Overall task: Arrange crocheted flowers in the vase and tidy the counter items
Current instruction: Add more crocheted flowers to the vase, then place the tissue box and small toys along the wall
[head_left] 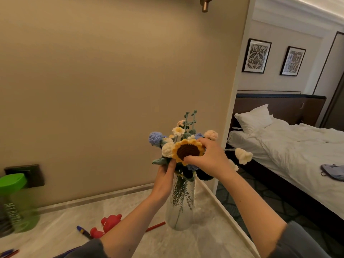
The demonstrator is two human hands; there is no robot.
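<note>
Far left of the marble counter (55,229): a green bottle (15,203), blurred, stands against the wall in front of a dark socket plate (35,174). Moving right: a dark blue pen (83,232), a red rubber toy (108,225) and a red pencil (155,226) lie on the counter, partly hidden by the left forearm.

Left hand (164,178): fingers closed around the bunched stems just above the rim of the clear glass vase (181,207), which stands upright near the counter's right edge.

Crocheted flowers (178,135) sit in the vase. Right hand (206,157): thumb and fingers pinch the edge of the sunflower (187,150) at the front of the bunch. A cream bell flower (243,155) droops out to the right. Beyond it stands a bed (297,142).
</note>
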